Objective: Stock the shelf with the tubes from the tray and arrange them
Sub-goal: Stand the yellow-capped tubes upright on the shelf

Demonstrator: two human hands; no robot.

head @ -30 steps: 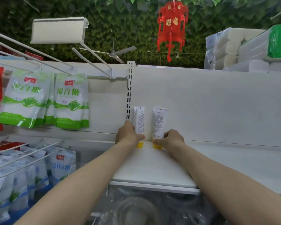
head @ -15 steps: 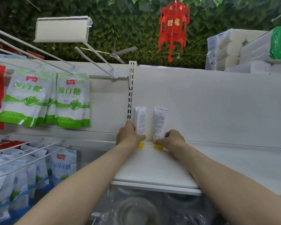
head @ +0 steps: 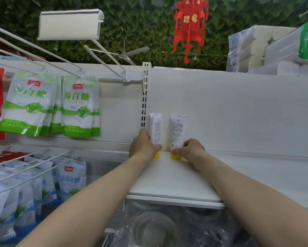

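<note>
Two white tubes with yellow caps stand cap-down at the back left of the white shelf (head: 176,179), against its back panel. My left hand (head: 143,146) grips the lower part of the left tube (head: 156,127), which stands beside the slotted upright. My right hand (head: 190,148) pinches the base of the right tube (head: 178,131) just above its cap. A narrow gap separates the two tubes. The tray is out of view.
Green-and-white sugar bags (head: 78,106) hang on pegs to the left, blue-and-white bags (head: 69,179) below them. Wire hooks (head: 105,64) jut out above the left side. Wrapped paper rolls (head: 274,49) sit on top at the right. Plastic-wrapped goods (head: 167,227) lie under the shelf.
</note>
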